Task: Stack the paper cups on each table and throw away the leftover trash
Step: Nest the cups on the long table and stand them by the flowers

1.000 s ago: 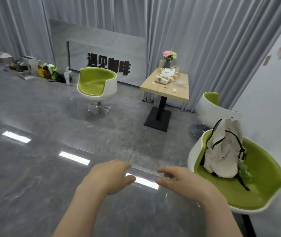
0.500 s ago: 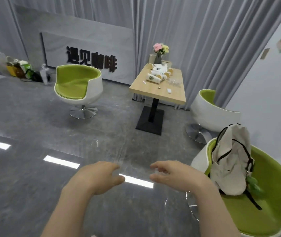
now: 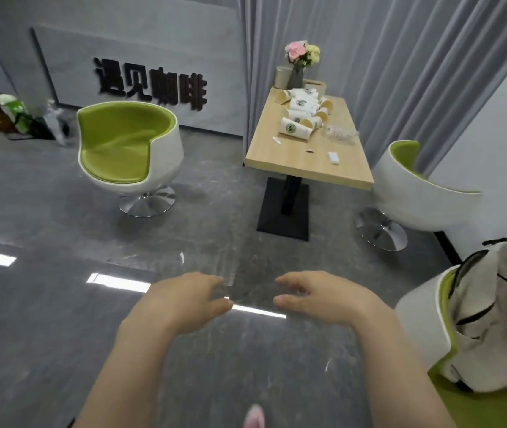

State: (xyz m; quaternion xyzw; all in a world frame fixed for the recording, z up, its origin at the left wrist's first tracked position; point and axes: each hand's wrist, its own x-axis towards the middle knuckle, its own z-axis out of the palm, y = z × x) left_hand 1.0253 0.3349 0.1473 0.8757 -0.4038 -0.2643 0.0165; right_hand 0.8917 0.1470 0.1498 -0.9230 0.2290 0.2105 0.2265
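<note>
Both bare hands hang over the grey polished floor, palms down, holding nothing: the left hand with its fingers loosely bent, the right hand likewise relaxed, fingertips turned toward each other and well apart from any object.

The work lies far ahead and slightly to the right: a light wooden rectangular desk on a black pedestal, its long axis running away from the viewer. On its far half lie the white paper cups with green logos, most tipped on their sides in a loose cluster; a crumpled clear plastic wrapper sits to their right, and small white scraps of trash lie nearer. The right hand looks marginally nearer the desk, though both seem well out of reach.

A green-and-white tub chair stands left of the desk.
</note>
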